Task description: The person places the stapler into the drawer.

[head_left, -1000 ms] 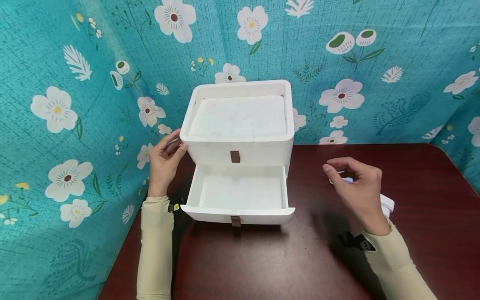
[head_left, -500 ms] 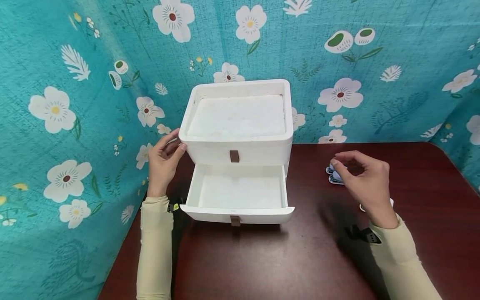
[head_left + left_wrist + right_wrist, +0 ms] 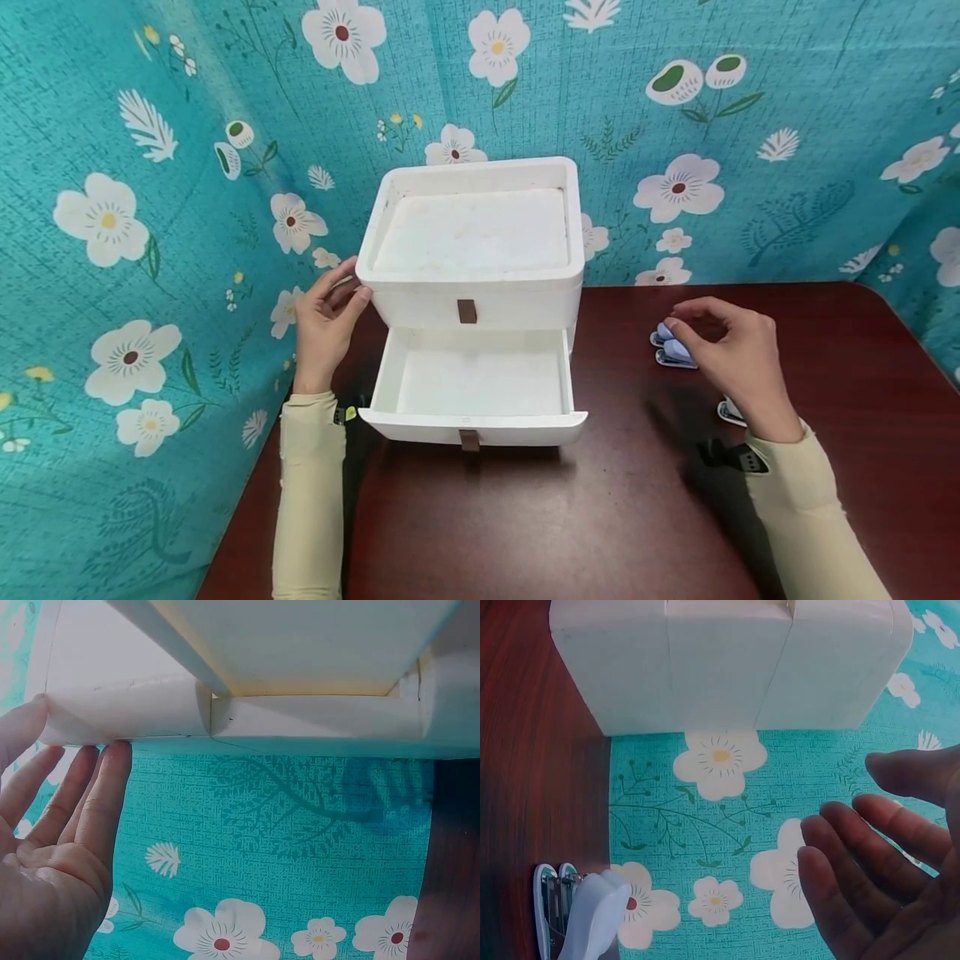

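A white two-drawer storage box (image 3: pixel 420 304) stands against the cloth, with its lower drawer (image 3: pixel 480 383) pulled out and bare inside. My left hand (image 3: pixel 322 337) rests on the box's upper left corner; in the left wrist view its fingertips (image 3: pixel 116 754) lie along the side wall. Off to the right, my right hand (image 3: pixel 738 358) hovers over the table, fingers loosely bent and holding nothing. Just beyond its fingertips are two small light-blue staplers (image 3: pixel 677 354), which the right wrist view shows side by side, the nearer stapler (image 3: pixel 596 915) largest. Another small stapler-like item (image 3: pixel 731 412) is partly hidden beneath the right wrist.
A dark red wooden table (image 3: pixel 480 525) carries everything. Teal flowered cloth (image 3: pixel 615 83) hangs behind and along the left side, close to the left forearm. The box has a shallow rimmed top (image 3: pixel 480 229) and brown pull tabs (image 3: pixel 467 311).
My right hand has shifted right and slightly up, uncovering the two blue staplers. The left hand stays at the box corner, and the drawer has not moved.
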A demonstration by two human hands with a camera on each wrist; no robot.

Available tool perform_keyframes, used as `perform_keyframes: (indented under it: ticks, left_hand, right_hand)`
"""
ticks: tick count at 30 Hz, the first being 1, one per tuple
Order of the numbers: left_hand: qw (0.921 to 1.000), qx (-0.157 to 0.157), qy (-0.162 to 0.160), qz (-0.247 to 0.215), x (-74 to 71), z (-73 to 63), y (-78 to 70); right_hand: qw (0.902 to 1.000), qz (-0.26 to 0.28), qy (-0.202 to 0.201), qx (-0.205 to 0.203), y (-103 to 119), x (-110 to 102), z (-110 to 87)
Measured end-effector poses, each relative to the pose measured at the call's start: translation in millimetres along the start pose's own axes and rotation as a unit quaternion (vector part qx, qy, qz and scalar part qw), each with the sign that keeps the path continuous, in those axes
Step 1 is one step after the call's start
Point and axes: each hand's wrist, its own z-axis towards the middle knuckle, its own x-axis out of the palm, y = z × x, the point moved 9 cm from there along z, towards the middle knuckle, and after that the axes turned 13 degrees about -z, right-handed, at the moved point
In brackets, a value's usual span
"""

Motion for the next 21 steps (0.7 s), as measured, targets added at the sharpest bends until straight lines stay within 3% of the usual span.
perform_keyframes:
  ticks: [21]
  left_hand:
    - [0.9999, -0.002, 0.004, 0.012, -0.4, -0.4, 0.2]
  right_hand:
    - [0.9950, -0.053, 0.083, 0.016, -29, 24, 10.9]
